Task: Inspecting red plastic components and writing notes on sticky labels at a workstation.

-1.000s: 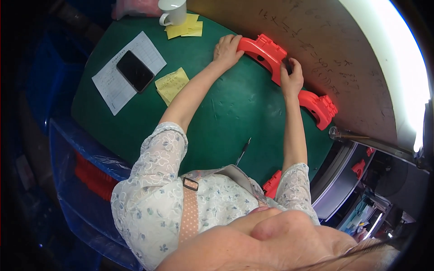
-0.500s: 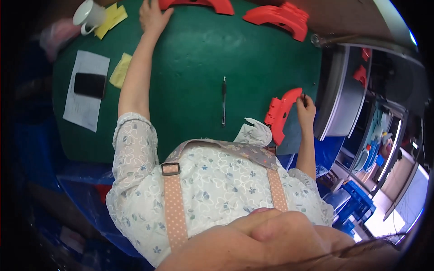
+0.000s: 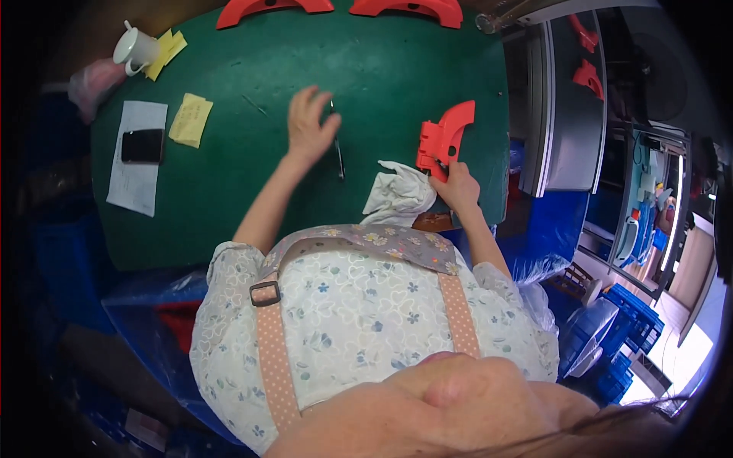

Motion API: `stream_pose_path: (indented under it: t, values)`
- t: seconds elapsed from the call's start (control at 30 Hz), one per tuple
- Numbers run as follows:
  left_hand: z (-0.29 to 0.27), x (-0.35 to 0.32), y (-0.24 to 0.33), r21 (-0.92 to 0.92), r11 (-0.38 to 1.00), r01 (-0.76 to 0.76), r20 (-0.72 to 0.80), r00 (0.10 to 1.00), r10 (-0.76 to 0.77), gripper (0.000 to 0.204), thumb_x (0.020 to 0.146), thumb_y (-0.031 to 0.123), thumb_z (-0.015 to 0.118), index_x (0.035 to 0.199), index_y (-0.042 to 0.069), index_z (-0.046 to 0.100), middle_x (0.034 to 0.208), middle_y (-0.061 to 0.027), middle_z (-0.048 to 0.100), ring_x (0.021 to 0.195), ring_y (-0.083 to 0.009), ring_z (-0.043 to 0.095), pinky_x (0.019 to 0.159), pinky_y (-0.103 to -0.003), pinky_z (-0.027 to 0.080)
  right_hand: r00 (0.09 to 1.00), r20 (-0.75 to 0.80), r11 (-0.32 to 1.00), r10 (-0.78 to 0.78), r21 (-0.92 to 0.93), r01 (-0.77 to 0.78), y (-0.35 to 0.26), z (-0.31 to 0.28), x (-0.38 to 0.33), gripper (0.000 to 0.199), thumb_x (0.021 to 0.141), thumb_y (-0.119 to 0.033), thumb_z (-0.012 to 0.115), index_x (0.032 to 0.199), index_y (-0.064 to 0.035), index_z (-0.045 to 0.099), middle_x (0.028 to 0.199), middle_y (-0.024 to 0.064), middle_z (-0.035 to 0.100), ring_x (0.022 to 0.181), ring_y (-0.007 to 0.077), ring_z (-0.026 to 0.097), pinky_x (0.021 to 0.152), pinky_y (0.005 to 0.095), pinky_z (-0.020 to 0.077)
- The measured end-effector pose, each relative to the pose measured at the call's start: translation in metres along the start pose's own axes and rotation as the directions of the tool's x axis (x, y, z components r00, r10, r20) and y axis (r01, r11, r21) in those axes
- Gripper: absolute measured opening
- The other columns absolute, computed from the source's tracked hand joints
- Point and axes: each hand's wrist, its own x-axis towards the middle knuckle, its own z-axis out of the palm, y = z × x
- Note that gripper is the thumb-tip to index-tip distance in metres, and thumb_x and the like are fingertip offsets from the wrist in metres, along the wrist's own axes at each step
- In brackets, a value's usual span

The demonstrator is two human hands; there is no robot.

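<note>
Over the middle of the green table, my left hand (image 3: 311, 128) is open with its fingers spread and nothing in it. Just beside it lies a pen (image 3: 340, 156), partly covered by the fingers. To the right, my right hand (image 3: 458, 188) is closed around the near end of a curved red plastic part (image 3: 456, 126), which has a hole and a raised block on its side. Whether a small dark thing is also in those fingers cannot be made out. A crumpled white cloth (image 3: 398, 191) lies left of this hand.
Two more curved red parts, one at the far left (image 3: 275, 8) and another (image 3: 408, 6), rest along the far edge. On the left are a phone (image 3: 143, 146) on white paper (image 3: 134, 191), yellow notes (image 3: 191, 120) and a white mug (image 3: 136, 47). A grey-edged cabinet (image 3: 569, 114) stands right.
My left hand has left the far red part and come nearer and to the right, beside the pen. My right hand has moved to the near end of its red part. The view has shifted.
</note>
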Motion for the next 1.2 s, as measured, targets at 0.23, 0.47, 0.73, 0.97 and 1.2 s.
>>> stream_pose_path:
  t: [0.23, 0.47, 0.73, 0.97, 1.2]
  values:
    - [0.004, -0.089, 0.067, 0.300, 0.947, 0.116, 0.136, 0.977, -0.163, 0.047, 0.062, 0.018, 0.068, 0.107, 0.011, 0.054, 0.110, -0.0129, 0.047, 0.103, -0.0294, 0.045, 0.084, -0.043, 0.036, 0.976, -0.133, 0.974, -0.170, 0.131, 0.187, 0.029, -0.021, 0.006, 0.046, 0.068, -0.039, 0.061, 0.095, -0.0027, 0.054, 0.090, 0.0144, 0.056, 0.082, 0.0318, 0.058, 0.068, 0.0407, 0.0467]
    - [0.011, -0.072, 0.052, 0.461, 0.809, 0.363, 0.120, 0.878, -0.463, 0.019, 0.078, 0.010, 0.046, 0.097, 0.008, 0.048, 0.077, -0.0162, 0.056, 0.070, -0.0342, 0.060, 0.058, -0.045, 0.048, 0.960, -0.176, 0.904, -0.219, 0.334, 0.267, 0.070, -0.015, 0.011, 0.050, 0.069, -0.036, 0.065, 0.104, -0.0016, 0.055, 0.097, 0.0154, 0.058, 0.087, 0.0288, 0.058, 0.076, 0.0366, 0.0447]
    - [-0.045, -0.080, -0.014, -0.163, 0.711, 0.684, -0.207, 0.681, -0.703, 0.035, 0.068, 0.015, 0.051, 0.101, 0.004, 0.058, 0.090, -0.0179, 0.061, 0.085, -0.0339, 0.059, 0.074, -0.041, 0.047, 0.941, -0.163, 0.810, -0.297, 0.478, 0.339, 0.025, -0.021, 0.020, 0.040, 0.072, -0.025, 0.068, 0.099, 0.0014, 0.056, 0.080, 0.0067, 0.060, 0.071, 0.0142, 0.055, 0.067, 0.0282, 0.0443]
    - [-0.171, -0.040, -0.153, -0.073, 0.540, 0.838, -0.546, 0.420, -0.725, 0.031, 0.069, 0.017, 0.054, 0.098, 0.007, 0.060, 0.096, -0.0196, 0.060, 0.093, -0.0335, 0.057, 0.080, -0.040, 0.045, 0.956, -0.090, 0.862, -0.280, 0.416, 0.292, 0.004, -0.029, 0.005, 0.041, 0.068, -0.027, 0.069, 0.096, 0.0002, 0.057, 0.077, 0.0100, 0.060, 0.068, 0.0193, 0.057, 0.064, 0.0308, 0.0448]
    - [-0.184, 0.015, -0.156, -0.034, 0.445, 0.895, -0.566, 0.350, -0.747, 0.054, 0.068, 0.033, 0.063, 0.113, 0.005, 0.050, 0.110, -0.0209, 0.051, 0.101, -0.0339, 0.052, 0.085, -0.039, 0.043, 0.985, -0.081, 0.842, -0.150, 0.511, 0.170, 0.006, -0.022, -0.014, 0.038, 0.068, -0.025, 0.068, 0.095, 0.0002, 0.058, 0.074, 0.0078, 0.059, 0.066, 0.0161, 0.056, 0.062, 0.0290, 0.0442]
